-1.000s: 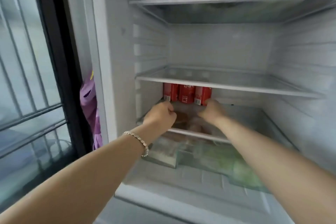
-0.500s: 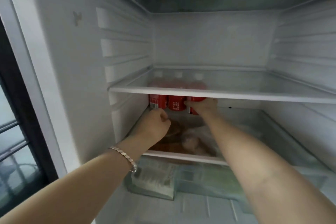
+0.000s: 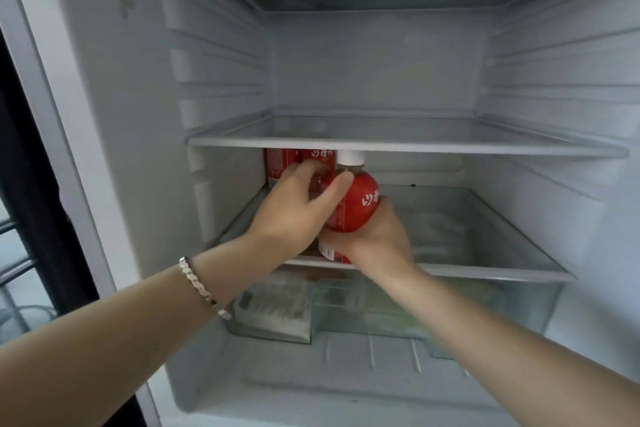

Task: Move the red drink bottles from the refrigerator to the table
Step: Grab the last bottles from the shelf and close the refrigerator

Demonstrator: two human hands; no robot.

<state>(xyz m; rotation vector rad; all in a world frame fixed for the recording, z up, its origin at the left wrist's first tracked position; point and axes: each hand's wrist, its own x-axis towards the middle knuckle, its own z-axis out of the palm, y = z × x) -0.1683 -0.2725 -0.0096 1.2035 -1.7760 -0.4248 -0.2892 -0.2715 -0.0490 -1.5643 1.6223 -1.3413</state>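
Note:
A red drink bottle [image 3: 358,199] with a white cap is tilted toward me at the front of the lower refrigerator shelf [image 3: 491,274]. My right hand [image 3: 372,243] grips it from below. My left hand [image 3: 298,210] rests on its upper left side, fingers reaching toward the two red bottles behind. Those two red bottles [image 3: 282,163] stand upright at the back left of the same shelf, partly hidden by my left hand and the shelf above.
The glass shelf [image 3: 408,145] just above the bottles leaves little headroom. A clear crisper drawer [image 3: 519,308] with packaged food sits below. The refrigerator's white side walls close in left and right. A dark frame stands at far left.
My right hand has pulled one red bottle forward and tipped it out from the row. My left hand has opened and moved up onto the bottles. The camera has moved closer.

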